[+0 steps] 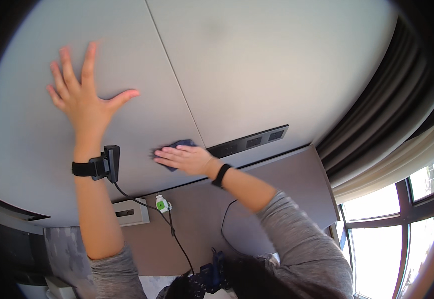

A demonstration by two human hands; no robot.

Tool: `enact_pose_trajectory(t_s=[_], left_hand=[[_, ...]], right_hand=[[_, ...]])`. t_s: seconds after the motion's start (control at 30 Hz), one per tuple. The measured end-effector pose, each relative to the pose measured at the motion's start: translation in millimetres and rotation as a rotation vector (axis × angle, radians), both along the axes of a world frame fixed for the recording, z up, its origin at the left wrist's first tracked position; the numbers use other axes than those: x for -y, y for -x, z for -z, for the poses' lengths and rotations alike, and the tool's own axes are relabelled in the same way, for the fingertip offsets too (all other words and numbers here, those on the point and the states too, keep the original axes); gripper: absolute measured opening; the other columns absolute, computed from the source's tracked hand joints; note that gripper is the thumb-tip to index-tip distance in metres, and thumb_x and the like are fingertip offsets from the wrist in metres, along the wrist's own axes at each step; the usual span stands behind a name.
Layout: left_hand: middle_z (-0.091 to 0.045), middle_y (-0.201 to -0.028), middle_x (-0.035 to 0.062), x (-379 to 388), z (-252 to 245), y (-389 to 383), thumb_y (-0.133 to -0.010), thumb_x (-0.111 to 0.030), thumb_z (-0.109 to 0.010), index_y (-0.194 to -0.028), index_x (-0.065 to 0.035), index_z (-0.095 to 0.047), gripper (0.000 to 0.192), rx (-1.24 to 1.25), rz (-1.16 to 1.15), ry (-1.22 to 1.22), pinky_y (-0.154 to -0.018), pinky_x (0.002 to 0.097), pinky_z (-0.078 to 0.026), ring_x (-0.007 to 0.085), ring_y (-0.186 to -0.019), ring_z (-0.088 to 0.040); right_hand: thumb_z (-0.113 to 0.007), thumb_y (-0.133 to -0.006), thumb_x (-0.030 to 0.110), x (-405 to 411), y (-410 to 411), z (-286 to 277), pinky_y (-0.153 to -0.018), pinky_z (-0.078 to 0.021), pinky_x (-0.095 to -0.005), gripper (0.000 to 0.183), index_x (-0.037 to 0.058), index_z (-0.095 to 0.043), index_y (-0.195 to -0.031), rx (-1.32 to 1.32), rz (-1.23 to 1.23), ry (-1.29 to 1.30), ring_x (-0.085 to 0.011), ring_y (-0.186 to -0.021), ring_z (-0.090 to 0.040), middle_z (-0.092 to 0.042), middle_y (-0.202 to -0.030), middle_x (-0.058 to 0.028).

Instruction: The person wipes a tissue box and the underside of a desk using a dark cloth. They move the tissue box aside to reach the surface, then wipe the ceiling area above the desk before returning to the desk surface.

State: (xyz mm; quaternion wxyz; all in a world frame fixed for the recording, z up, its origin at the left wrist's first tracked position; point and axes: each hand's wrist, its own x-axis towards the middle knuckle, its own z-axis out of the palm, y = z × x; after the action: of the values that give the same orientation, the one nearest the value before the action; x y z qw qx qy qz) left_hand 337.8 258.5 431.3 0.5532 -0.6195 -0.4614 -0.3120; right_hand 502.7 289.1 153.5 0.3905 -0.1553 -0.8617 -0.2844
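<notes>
My left hand (pixel 84 86) is spread wide, palm against the pale wall panel (pixel 269 67), with nothing in it. A black strap with a small device (pixel 111 163) and a cable is around that wrist. Lower and to the right, my right hand (pixel 183 159) presses a dark blue cloth (pixel 183 144) against the wall, just left of a black socket strip (pixel 248 142). The cloth lies under the fingers and is partly hidden by them; its left edge is blurred. A black band (pixel 222 174) circles the right wrist.
Below the wall is a brown desk or counter top (pixel 198 209) holding a white tissue box (pixel 142 216) and a white and green plug adapter (pixel 162 205). Black cables run across it. Dark curtains (pixel 374 104) and a bright window (pixel 377 246) are at the right.
</notes>
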Motion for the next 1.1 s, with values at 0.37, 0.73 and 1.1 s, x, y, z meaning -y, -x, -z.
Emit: enact_pose_trajectory(t_s=[0.37, 0.73, 1.1], left_hand=[[-0.026, -0.156, 0.0177, -6, 1, -5, -0.049, -0.083, -0.071, -0.149, -0.0280, -0.037, 0.119, -0.046, -0.057, -0.031, -0.102, 0.0724, -0.023, 0.0493, -0.139, -0.026], [-0.021, -0.157, 0.0223, -3, -3, 0, -0.049, -0.084, -0.070, -0.151, -0.0280, -0.033, 0.122, -0.080, -0.091, -0.012, -0.107, 0.0701, -0.018, 0.0500, -0.142, -0.019], [-0.019, -0.158, 0.0216, -6, -1, 0, -0.053, -0.084, -0.069, -0.152, -0.0235, -0.031, 0.123, -0.135, -0.087, 0.006, -0.110, 0.0686, -0.013, 0.0483, -0.144, -0.014]], right_hand=[[-0.057, -0.085, 0.017, -92, -315, 25, -0.116, -0.0199, -0.0531, 0.065, 0.0029, -0.038, -0.146, -0.648, 0.416, 0.152, -0.0470, -0.142, -0.026, -0.025, -0.154, -0.0295], [-0.034, -0.104, 0.039, -46, -178, 78, -0.120, -0.0034, -0.0415, 0.063, -0.0010, -0.026, -0.151, -1.810, -0.007, 0.722, -0.0309, -0.151, -0.003, -0.007, -0.162, -0.0187], [-0.070, -0.079, 0.012, 51, 63, 102, -0.112, -0.0081, -0.0658, 0.073, 0.0163, -0.042, -0.146, -1.243, 0.214, 0.812, -0.0490, -0.147, -0.002, -0.005, -0.160, -0.0274]])
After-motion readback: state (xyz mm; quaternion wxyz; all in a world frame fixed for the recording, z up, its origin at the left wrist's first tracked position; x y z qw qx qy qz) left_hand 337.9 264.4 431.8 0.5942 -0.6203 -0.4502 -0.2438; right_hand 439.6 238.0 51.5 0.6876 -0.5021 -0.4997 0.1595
